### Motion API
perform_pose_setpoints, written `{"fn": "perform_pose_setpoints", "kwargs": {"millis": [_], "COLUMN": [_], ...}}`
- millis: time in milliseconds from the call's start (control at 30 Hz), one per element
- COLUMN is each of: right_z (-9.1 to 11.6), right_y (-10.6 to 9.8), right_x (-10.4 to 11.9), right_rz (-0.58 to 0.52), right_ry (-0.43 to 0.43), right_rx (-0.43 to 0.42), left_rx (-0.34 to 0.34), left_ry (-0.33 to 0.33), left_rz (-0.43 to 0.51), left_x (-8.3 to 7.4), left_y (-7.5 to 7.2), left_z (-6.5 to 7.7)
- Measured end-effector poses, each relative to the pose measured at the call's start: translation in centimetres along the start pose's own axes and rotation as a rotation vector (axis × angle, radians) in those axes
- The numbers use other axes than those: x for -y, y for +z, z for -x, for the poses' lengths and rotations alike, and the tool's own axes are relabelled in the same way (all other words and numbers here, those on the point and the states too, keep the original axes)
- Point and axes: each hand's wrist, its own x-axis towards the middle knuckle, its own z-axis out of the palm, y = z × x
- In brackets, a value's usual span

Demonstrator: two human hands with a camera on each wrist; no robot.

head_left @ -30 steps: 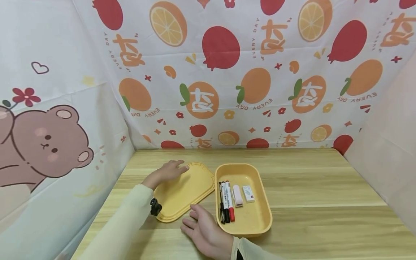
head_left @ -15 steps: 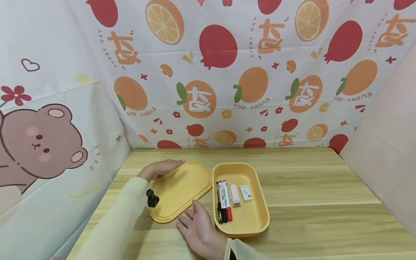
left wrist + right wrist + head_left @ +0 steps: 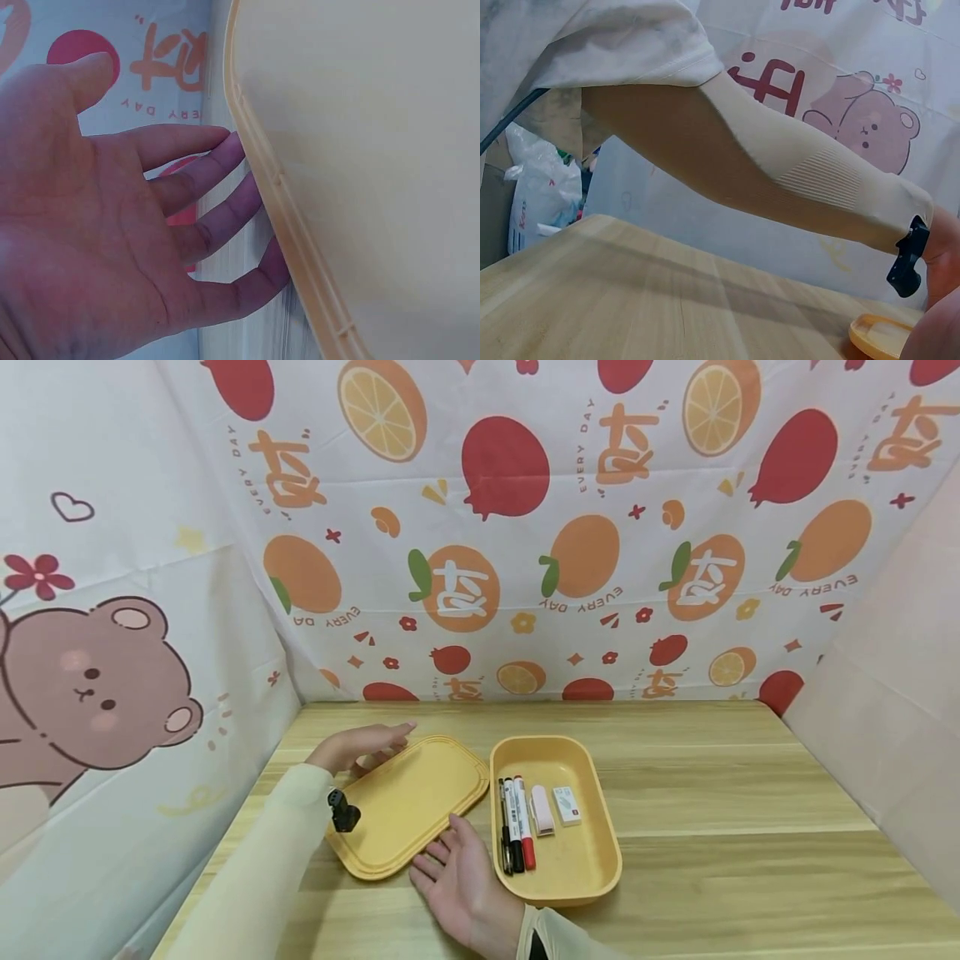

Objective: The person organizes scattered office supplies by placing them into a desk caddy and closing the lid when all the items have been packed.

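Note:
A yellow plastic lid (image 3: 420, 802) lies slanted on the table. My left hand (image 3: 363, 747) is at its far left edge; in the left wrist view, several loosely bent fingertips (image 3: 232, 146) touch the rim of the lid (image 3: 360, 150), while the thumb stands apart. Palm up, my right hand (image 3: 468, 885) has its fingers at the near edge of the lid; whether they reach under it I cannot tell. To the right stands a yellow box (image 3: 585, 864) holding a black pen (image 3: 506, 852), a black-capped marker (image 3: 513, 827), a red-capped marker (image 3: 525, 827), a pale pink stapler (image 3: 542, 810) and a small white packet (image 3: 567, 807).
The wooden table (image 3: 735, 860) extends to the right of the box. Printed cloth (image 3: 600, 652) hangs along its back edge, with more cloth at both sides. A black wrist camera (image 3: 343, 812) on my left sleeve overhangs the lid. A white plastic bag (image 3: 544, 195) shows beyond the table.
From above the lid, my left hand has moved left to its far edge. The lid has shifted slightly left and toward me. My right hand stays by the near edge.

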Motion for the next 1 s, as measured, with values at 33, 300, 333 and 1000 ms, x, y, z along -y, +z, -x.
{"fn": "perform_pose_setpoints", "kwargs": {"millis": [33, 300, 333, 1000], "right_z": [0.0, 0.3, 0.3, 1.5], "right_y": [0.0, 0.0, 0.0, 0.0], "right_x": [0.0, 0.2, 0.2, 4.1], "right_rz": [0.02, 0.136, 0.134, 0.247], "right_ry": [0.001, -0.008, -0.011, -0.071], "right_rx": [-0.009, -0.044, -0.042, 0.047], "left_rx": [0.007, 0.031, 0.032, 0.004], "left_ry": [0.002, 0.007, 0.009, 0.134], "left_rz": [0.007, 0.045, 0.046, 0.236], "left_x": [0.1, 1.1, 1.2, 3.1], "left_y": [-0.1, -0.4, -0.4, -1.4], "left_z": [0.1, 0.7, 0.8, 3.6]}}
